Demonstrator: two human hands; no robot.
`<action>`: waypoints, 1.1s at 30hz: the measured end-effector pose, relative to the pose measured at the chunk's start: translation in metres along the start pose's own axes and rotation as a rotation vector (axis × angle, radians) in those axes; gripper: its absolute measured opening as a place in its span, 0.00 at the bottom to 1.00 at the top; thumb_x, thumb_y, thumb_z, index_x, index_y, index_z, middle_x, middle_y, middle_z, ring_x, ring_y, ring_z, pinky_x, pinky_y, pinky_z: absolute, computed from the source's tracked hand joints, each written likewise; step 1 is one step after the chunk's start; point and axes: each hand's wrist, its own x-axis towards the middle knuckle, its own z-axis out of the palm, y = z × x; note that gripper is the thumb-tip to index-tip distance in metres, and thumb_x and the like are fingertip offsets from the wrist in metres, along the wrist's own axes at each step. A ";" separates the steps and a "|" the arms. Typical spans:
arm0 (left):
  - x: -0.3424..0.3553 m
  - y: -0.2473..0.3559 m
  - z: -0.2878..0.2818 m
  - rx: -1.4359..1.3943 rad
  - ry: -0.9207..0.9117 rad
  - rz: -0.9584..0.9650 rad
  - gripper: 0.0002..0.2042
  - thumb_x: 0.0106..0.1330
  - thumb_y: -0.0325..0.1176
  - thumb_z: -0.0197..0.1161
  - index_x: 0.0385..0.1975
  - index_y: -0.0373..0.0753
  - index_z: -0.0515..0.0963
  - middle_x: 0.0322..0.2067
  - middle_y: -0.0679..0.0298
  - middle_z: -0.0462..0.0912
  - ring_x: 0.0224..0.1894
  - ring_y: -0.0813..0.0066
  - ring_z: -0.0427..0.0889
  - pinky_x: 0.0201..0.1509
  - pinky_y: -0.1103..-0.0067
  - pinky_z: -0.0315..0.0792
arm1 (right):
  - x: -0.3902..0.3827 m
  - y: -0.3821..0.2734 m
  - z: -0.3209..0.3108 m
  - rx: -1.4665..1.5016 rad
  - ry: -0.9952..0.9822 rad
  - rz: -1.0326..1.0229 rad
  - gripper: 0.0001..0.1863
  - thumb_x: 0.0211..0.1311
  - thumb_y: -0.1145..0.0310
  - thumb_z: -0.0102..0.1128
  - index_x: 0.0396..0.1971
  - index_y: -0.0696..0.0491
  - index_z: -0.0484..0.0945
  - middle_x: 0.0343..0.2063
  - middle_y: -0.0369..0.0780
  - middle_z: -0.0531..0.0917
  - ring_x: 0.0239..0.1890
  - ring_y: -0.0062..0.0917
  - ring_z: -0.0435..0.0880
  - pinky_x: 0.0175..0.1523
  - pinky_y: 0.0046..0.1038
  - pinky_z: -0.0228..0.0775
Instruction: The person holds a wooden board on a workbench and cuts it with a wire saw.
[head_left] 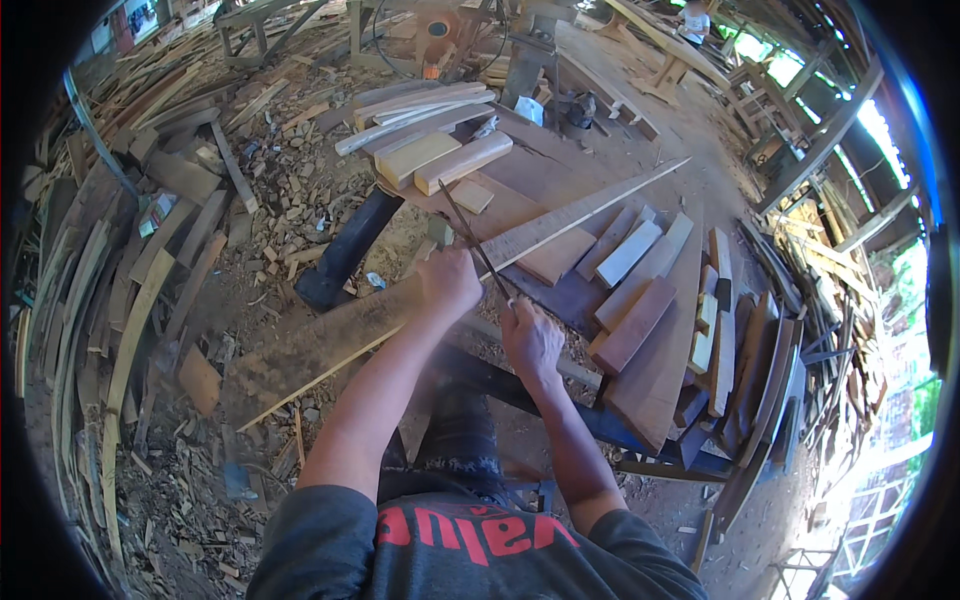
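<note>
A long brown plank (560,226) with a pale edge lies slantwise before me, narrowing toward the far right. My left hand (450,280) is closed over it near the middle, its fingertips hidden from view. In my right hand (533,338), on the near side of the plank, is the near end of a long, thin, dark tool (466,222) that looks like a file. The tool crosses over the plank, its far end pointing away and to the left. Just beyond it, a small flat wood block (471,196) rests on the wooden bench top (520,150).
Thick pale blocks (463,163) and stacked strips lie at the bench's far end. Several cut pieces, including a reddish block (634,325), cover its right side. Scrap boards (75,290) pile up at left, with wood chips (290,210) on the ground. Someone stands far off (694,22).
</note>
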 end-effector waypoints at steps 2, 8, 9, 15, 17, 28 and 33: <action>-0.001 0.000 0.003 0.017 0.072 0.016 0.14 0.56 0.32 0.60 0.42 0.37 0.76 0.38 0.57 0.84 0.45 0.60 0.84 0.50 0.58 0.71 | -0.001 0.001 -0.006 0.005 -0.027 0.009 0.14 0.66 0.59 0.54 0.25 0.53 0.73 0.22 0.46 0.80 0.26 0.45 0.82 0.31 0.45 0.72; -0.005 0.001 -0.003 0.033 0.032 -0.026 0.14 0.55 0.31 0.61 0.41 0.37 0.75 0.38 0.57 0.84 0.44 0.59 0.84 0.49 0.59 0.72 | -0.028 0.022 -0.014 0.033 -0.054 0.013 0.16 0.67 0.58 0.55 0.24 0.53 0.72 0.22 0.46 0.80 0.25 0.46 0.82 0.30 0.45 0.71; -0.004 0.000 -0.004 0.031 0.037 -0.014 0.14 0.55 0.31 0.61 0.41 0.37 0.75 0.38 0.57 0.84 0.44 0.59 0.84 0.49 0.59 0.73 | -0.028 0.022 -0.013 0.039 -0.038 0.010 0.15 0.66 0.58 0.55 0.24 0.53 0.73 0.22 0.46 0.80 0.25 0.46 0.82 0.30 0.45 0.71; 0.002 0.003 -0.007 -0.003 -0.017 -0.032 0.14 0.55 0.32 0.61 0.42 0.37 0.75 0.38 0.56 0.84 0.44 0.58 0.84 0.48 0.60 0.74 | -0.004 0.018 0.000 0.002 -0.026 0.010 0.16 0.66 0.57 0.55 0.25 0.53 0.75 0.20 0.48 0.81 0.23 0.45 0.82 0.29 0.45 0.72; 0.001 0.002 -0.003 -0.011 0.001 -0.029 0.14 0.55 0.32 0.61 0.42 0.37 0.75 0.38 0.56 0.84 0.44 0.58 0.84 0.48 0.60 0.74 | -0.002 0.017 0.000 0.009 0.004 -0.015 0.16 0.66 0.56 0.55 0.25 0.52 0.75 0.19 0.48 0.81 0.23 0.45 0.82 0.29 0.46 0.72; -0.002 0.002 0.000 0.016 0.034 0.020 0.10 0.52 0.32 0.62 0.34 0.39 0.80 0.31 0.57 0.85 0.40 0.60 0.85 0.43 0.62 0.75 | 0.016 0.004 0.000 0.000 -0.048 -0.007 0.17 0.67 0.55 0.53 0.24 0.52 0.73 0.17 0.49 0.80 0.23 0.47 0.81 0.30 0.48 0.70; -0.007 -0.001 0.002 -0.045 0.150 0.053 0.09 0.50 0.31 0.63 0.31 0.36 0.80 0.30 0.52 0.85 0.37 0.54 0.86 0.43 0.59 0.76 | 0.009 0.008 -0.002 0.014 -0.071 -0.009 0.17 0.67 0.56 0.53 0.23 0.52 0.73 0.17 0.48 0.79 0.23 0.48 0.81 0.29 0.48 0.70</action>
